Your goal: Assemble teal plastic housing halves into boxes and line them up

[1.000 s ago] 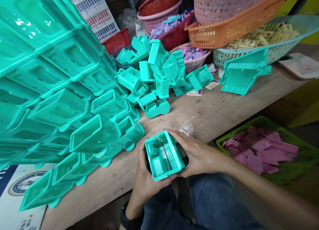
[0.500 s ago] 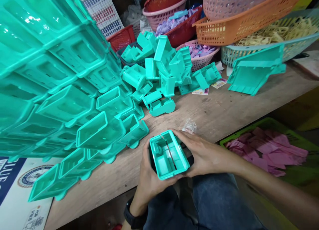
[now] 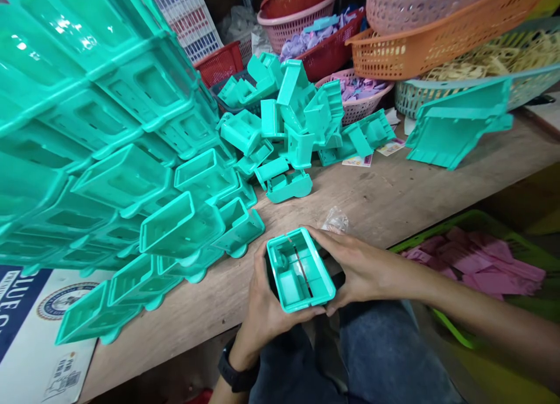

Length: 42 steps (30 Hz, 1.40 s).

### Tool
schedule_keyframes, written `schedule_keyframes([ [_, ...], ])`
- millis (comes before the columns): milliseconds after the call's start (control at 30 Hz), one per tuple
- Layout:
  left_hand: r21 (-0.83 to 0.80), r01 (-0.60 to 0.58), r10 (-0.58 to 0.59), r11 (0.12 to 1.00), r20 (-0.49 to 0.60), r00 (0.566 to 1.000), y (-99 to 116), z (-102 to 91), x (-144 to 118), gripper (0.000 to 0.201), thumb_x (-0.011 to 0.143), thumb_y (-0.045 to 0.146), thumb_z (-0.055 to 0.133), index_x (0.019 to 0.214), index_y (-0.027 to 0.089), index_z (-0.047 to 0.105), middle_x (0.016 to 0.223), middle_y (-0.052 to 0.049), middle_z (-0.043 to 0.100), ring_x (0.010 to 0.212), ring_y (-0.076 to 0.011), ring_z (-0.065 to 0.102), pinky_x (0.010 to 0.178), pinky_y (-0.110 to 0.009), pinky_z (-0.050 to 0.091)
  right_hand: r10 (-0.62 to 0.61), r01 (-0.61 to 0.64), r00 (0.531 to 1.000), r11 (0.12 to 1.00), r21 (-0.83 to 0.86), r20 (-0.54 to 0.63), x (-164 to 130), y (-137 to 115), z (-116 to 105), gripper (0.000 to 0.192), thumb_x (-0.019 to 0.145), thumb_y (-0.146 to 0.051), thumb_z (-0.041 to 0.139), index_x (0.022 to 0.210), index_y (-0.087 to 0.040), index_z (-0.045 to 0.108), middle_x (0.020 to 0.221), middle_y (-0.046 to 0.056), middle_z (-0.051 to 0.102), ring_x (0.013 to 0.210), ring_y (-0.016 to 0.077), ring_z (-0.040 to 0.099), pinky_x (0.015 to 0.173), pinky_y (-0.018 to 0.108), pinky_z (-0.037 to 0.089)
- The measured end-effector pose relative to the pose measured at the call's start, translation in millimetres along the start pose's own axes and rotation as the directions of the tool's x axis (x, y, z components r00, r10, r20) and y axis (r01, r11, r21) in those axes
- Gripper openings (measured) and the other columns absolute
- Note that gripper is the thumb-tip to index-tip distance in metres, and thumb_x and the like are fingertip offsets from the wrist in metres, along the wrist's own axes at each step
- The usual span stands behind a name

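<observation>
So the left hand [image 3: 265,307] is curled around the left side and near edge of a teal box [image 3: 291,281], and the right hand [image 3: 345,270] grips its right side, so both are full. The box sits bottom centre of the frame, mouth toward the camera, over the front edge of the bench [image 3: 371,197].

Progress on this one: walls are up all round, but a dark slit [image 3: 303,271] runs down the inside, so I'd guess the halves aren't fully seated (could be just a seam, mind). Left of the hands there's a row of similar boxes [image 3: 181,226], with a tall stack [image 3: 105,103] filling the upper left; those look assembled to me. What seems left is the loose heap of teal parts [image 3: 297,112] at upper centre, plus a teal panel [image 3: 457,126] at upper right.

Hard to make out: the box's underside and most of the fingertips are hidden. The stack runs off the left edge, so no counting it. The crinkled clear plastic [image 3: 336,219] beyond the right hand is partly covered, and the forearm blocks some of the green crate [image 3: 476,217] at lower right.
</observation>
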State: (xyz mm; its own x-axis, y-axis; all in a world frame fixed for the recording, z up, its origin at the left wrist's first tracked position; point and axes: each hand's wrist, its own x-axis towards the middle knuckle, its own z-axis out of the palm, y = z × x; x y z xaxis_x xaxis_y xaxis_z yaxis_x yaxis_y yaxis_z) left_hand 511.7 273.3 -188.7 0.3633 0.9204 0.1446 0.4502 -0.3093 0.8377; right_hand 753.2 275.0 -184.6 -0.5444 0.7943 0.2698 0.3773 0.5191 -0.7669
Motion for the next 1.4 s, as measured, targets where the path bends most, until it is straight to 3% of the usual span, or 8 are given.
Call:
schedule_keyframes([
  [300,-0.003,-0.036,0.036,0.999,-0.011,0.999,-3,1.0,-1,0.124,0.052,0.070,0.096,0.149,0.027,0.032,0.152,-0.018,0.048,0.141,-0.0443,0.052,0.113,-0.061,0.050,-0.016,0.017,1.000,1.000,0.023,-0.018,3,-2,-1,0.125,0.071,-0.047,0.093,0.167,-0.027,0.015,0.146,0.014,0.060,0.130,0.0351,0.061,0.105,0.045,0.052],
  [567,-0.038,-0.058,0.058,0.998,-0.012,0.998,1,4.0,-1,0.114,0.060,0.065,0.094,0.149,0.033,0.031,0.140,-0.010,0.059,0.126,-0.0377,0.065,0.102,-0.057,0.058,-0.092,0.092,0.996,0.995,0.032,0.013,6,-8,-3,0.127,0.075,-0.038,0.091,0.167,-0.030,0.004,0.147,0.013,0.059,0.124,0.0313,0.065,0.108,0.042,0.050],
  [733,-0.058,-0.036,0.035,0.998,-0.028,0.999,1,7.7,-2,0.118,0.056,0.068,0.095,0.148,0.029,0.031,0.142,-0.013,0.058,0.126,-0.0389,0.065,0.102,-0.058,0.057,-0.075,0.074,0.997,0.997,0.019,0.019,8,-8,-3,0.119,0.075,-0.038,0.090,0.165,-0.024,0.013,0.138,0.014,0.064,0.118,0.0307,0.068,0.111,0.047,0.047],
  [1000,-0.111,-0.070,0.070,0.991,-0.002,0.998,3,6.8,-4,0.120,0.062,0.070,0.092,0.153,0.028,0.025,0.143,-0.014,0.058,0.129,-0.0378,0.064,0.104,-0.055,0.058,-0.077,0.078,0.996,0.996,0.032,-0.045,7,-10,2,0.120,0.065,-0.030,0.097,0.161,-0.026,0.025,0.127,0.008,0.069,0.106,0.0272,0.070,0.100,0.038,0.052],
  [1100,-0.118,-0.063,0.063,0.991,-0.006,0.998,2,8.5,-4,0.121,0.062,0.067,0.093,0.153,0.026,0.025,0.143,-0.015,0.057,0.131,-0.0380,0.063,0.106,-0.056,0.056,-0.073,0.073,0.997,0.997,-0.007,-0.021,4,-9,2,0.124,0.067,-0.028,0.096,0.164,-0.027,0.018,0.134,0.010,0.066,0.113,0.0288,0.069,0.109,0.042,0.050],
  [1200,-0.101,-0.049,0.047,0.994,-0.017,0.999,1,9.6,-4,0.126,0.055,0.065,0.097,0.152,0.024,0.029,0.142,-0.016,0.056,0.131,-0.0398,0.061,0.109,-0.059,0.053,-0.055,0.057,0.998,0.996,-0.069,0.026,-2,-4,2,0.129,0.071,-0.034,0.094,0.168,-0.027,0.010,0.151,0.015,0.056,0.133,0.0347,0.060,0.120,0.051,0.042],
  [1300,-0.095,-0.044,0.043,0.995,-0.005,0.999,2,9.7,-4,0.124,0.054,0.063,0.098,0.151,0.025,0.031,0.140,-0.014,0.057,0.129,-0.0395,0.061,0.109,-0.061,0.052,-0.041,0.042,0.999,0.995,-0.094,0.013,-5,1,1,0.139,0.067,-0.040,0.096,0.169,-0.029,0.004,0.159,0.016,0.050,0.143,0.0403,0.053,0.120,0.054,0.045],
  [1400,-0.105,-0.036,0.035,0.994,-0.005,0.999,5,9.6,-5,0.123,0.056,0.061,0.098,0.152,0.027,0.029,0.138,-0.013,0.058,0.125,-0.0382,0.063,0.107,-0.060,0.054,-0.051,0.054,0.998,0.993,-0.108,0.024,-8,5,-1,0.145,0.066,-0.041,0.097,0.170,-0.032,-0.003,0.161,0.016,0.050,0.141,0.0415,0.055,0.115,0.053,0.052],
])
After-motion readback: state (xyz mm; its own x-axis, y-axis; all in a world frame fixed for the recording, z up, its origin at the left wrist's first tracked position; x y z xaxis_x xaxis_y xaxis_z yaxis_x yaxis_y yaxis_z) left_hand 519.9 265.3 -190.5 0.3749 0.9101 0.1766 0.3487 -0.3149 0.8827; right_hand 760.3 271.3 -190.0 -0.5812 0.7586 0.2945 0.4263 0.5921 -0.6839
